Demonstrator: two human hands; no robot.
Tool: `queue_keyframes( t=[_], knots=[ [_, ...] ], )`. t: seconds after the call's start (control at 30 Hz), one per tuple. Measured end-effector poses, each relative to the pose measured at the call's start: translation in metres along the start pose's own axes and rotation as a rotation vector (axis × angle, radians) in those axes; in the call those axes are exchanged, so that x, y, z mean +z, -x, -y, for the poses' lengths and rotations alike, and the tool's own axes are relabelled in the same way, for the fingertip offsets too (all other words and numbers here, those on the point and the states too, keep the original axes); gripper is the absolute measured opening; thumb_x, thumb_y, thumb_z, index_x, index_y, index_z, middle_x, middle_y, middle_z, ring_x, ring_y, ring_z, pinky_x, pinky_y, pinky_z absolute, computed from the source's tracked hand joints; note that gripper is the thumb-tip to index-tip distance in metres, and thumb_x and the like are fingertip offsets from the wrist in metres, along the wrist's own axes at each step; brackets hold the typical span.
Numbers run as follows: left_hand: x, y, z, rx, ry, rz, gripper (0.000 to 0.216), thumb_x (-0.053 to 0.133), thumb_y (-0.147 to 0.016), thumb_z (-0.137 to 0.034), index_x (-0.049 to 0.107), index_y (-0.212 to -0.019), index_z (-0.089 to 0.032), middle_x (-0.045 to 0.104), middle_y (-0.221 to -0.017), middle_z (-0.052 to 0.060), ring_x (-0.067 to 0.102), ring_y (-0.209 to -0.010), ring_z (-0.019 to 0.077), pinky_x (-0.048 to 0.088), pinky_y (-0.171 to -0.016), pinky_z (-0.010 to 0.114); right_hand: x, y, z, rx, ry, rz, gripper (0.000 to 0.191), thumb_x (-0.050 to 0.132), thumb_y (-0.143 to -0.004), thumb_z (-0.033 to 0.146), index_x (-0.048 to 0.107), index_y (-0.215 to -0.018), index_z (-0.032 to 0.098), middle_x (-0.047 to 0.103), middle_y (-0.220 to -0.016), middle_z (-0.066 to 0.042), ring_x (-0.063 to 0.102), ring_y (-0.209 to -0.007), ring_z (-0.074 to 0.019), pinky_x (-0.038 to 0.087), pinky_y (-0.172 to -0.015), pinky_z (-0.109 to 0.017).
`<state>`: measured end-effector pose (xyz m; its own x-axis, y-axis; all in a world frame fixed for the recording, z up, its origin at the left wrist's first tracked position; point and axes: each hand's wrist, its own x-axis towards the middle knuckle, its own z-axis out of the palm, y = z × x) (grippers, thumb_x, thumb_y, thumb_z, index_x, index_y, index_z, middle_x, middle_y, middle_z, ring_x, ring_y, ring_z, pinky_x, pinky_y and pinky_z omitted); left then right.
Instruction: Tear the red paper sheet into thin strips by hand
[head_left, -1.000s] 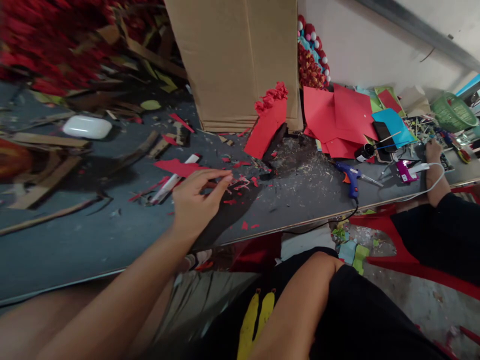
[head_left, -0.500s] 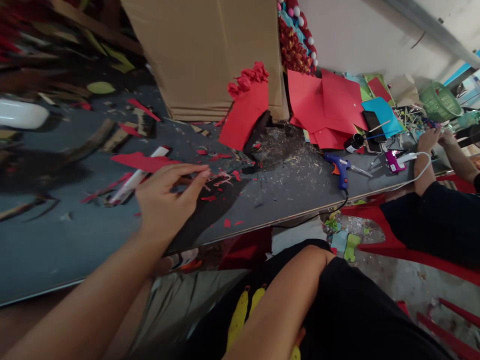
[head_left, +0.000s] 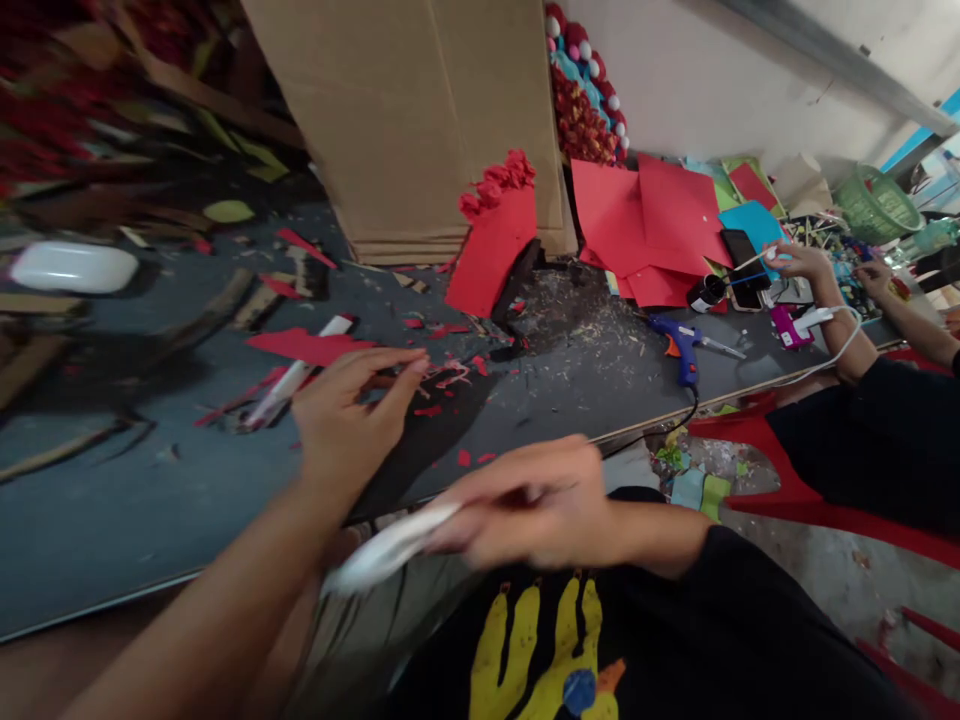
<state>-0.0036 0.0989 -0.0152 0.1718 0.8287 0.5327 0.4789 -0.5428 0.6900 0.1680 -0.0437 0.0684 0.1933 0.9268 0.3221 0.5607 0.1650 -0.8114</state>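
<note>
My left hand (head_left: 356, 415) hovers low over the grey table, thumb and forefinger pinched together; whatever lies between them is too small to make out. Thin pale strands and red scraps (head_left: 450, 375) lie just past its fingertips. Behind that hand, a torn red paper strip (head_left: 307, 346) rests across a white stick-like piece (head_left: 296, 378). My right hand (head_left: 536, 500) is in front of my body, fingers closed around a blurred, elongated white object (head_left: 394, 548) that points left; its kind is unclear. A red paper piece with a crumpled ruffle (head_left: 495, 250) leans by the cardboard.
Tall cardboard (head_left: 390, 130) stands at the back. Rightward lie red sheets (head_left: 679, 215), a blue glue gun (head_left: 682, 350), a dark bottle (head_left: 705, 292) and a phone (head_left: 742, 265). A co-worker's hand (head_left: 799, 262) holds a white-tipped stick. Wood pieces and a white case (head_left: 75, 268) lie left.
My right hand has come up into view with the white object. My left hand keeps its pinch almost in place. The co-worker's hand has moved left, toward the dark bottle.
</note>
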Motion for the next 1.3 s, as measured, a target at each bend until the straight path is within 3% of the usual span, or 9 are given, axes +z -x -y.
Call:
queue_keyframes(
  t=[0.07,0.23,0.33,0.43,0.6,0.8,0.97,1.1,1.3],
  knots=[
    [0.002,-0.001,0.001,0.026,0.008,0.002,0.023,0.061,-0.086,-0.038,0.072,-0.082,-0.017,0.073,-0.080,0.004,0.066,-0.067,0.0132,0.054,-0.058,0.024,-0.002,0.012,-0.026,0.114,0.132,-0.154,0.026,0.053,-0.082,0.050,0.075,-0.074,0.039,0.069,-0.059,0.013,0.056,-0.046,-0.0089,0.044,-0.041,-0.022],
    [0.004,-0.002,0.002,0.069,0.026,0.000,0.021,0.062,-0.087,-0.035,0.072,-0.083,-0.017,0.074,-0.081,0.005,0.066,-0.066,0.0125,0.054,-0.061,0.023,-0.121,0.005,-0.125,0.356,0.499,-0.550,0.037,0.051,-0.083,0.045,0.074,-0.092,0.017,0.075,-0.080,-0.009,0.068,-0.069,-0.0215,0.056,-0.070,-0.037],
    [0.004,-0.002,0.003,0.087,0.028,0.005,0.020,0.061,-0.087,-0.034,0.072,-0.082,-0.017,0.074,-0.081,0.006,0.067,-0.069,0.0140,0.054,-0.062,0.023,-0.188,-0.010,-0.167,0.527,0.691,-0.625,0.035,0.051,-0.086,0.038,0.072,-0.096,0.011,0.074,-0.084,-0.013,0.069,-0.077,-0.0237,0.054,-0.079,-0.038],
    [0.004,-0.002,0.005,0.095,0.020,0.013,0.019,0.061,-0.086,-0.032,0.072,-0.083,-0.017,0.074,-0.081,0.006,0.068,-0.069,0.0148,0.055,-0.061,0.024,-0.219,-0.026,-0.193,0.668,0.838,-0.582,0.026,0.058,-0.087,0.035,0.070,-0.095,0.013,0.073,-0.089,-0.008,0.068,-0.091,-0.0229,0.050,-0.091,-0.043],
    [0.004,-0.001,0.009,0.104,0.007,0.026,0.018,0.061,-0.086,-0.032,0.072,-0.084,-0.018,0.074,-0.081,0.005,0.068,-0.069,0.0152,0.055,-0.061,0.024,-0.230,-0.041,-0.221,0.789,0.968,-0.485,0.029,0.057,-0.091,0.040,0.063,-0.106,0.015,0.066,-0.108,-0.006,0.063,-0.100,-0.0190,0.052,-0.091,-0.043],
    [0.004,0.000,0.010,0.107,-0.005,0.023,0.018,0.060,-0.086,-0.033,0.071,-0.083,-0.019,0.073,-0.080,0.004,0.067,-0.064,0.0138,0.055,-0.059,0.024,-0.233,-0.042,-0.222,0.801,1.028,-0.425,0.031,0.058,-0.091,0.038,0.062,-0.110,0.014,0.067,-0.105,-0.007,0.064,-0.098,-0.0198,0.051,-0.090,-0.043],
    [0.003,0.000,0.009,0.113,-0.004,0.046,0.018,0.060,-0.086,-0.032,0.071,-0.083,-0.019,0.074,-0.080,0.004,0.069,-0.068,0.0143,0.056,-0.063,0.025,-0.217,-0.062,-0.211,0.708,1.049,-0.392,0.031,0.050,-0.093,0.033,0.065,-0.117,0.019,0.072,-0.104,-0.012,0.064,-0.102,-0.0272,0.048,-0.086,-0.039],
    [0.003,0.000,0.007,0.098,-0.011,0.056,0.022,0.059,-0.087,-0.036,0.071,-0.081,-0.019,0.074,-0.079,0.004,0.069,-0.067,0.0145,0.057,-0.061,0.028,-0.198,-0.093,-0.214,0.684,1.055,-0.326,0.038,0.049,-0.095,0.036,0.055,-0.128,0.019,0.070,-0.105,-0.010,0.064,-0.101,-0.0234,0.050,-0.088,-0.040],
    [0.000,0.003,0.004,0.047,-0.022,0.115,0.029,0.050,-0.092,-0.041,0.068,-0.089,-0.019,0.072,-0.087,-0.003,0.070,-0.075,0.0136,0.056,-0.064,0.033,-0.196,-0.125,-0.219,0.775,1.089,-0.216,0.032,0.056,-0.092,0.037,0.059,-0.116,0.016,0.062,-0.118,-0.009,0.062,-0.103,-0.0199,0.054,-0.089,-0.041]
  ],
)
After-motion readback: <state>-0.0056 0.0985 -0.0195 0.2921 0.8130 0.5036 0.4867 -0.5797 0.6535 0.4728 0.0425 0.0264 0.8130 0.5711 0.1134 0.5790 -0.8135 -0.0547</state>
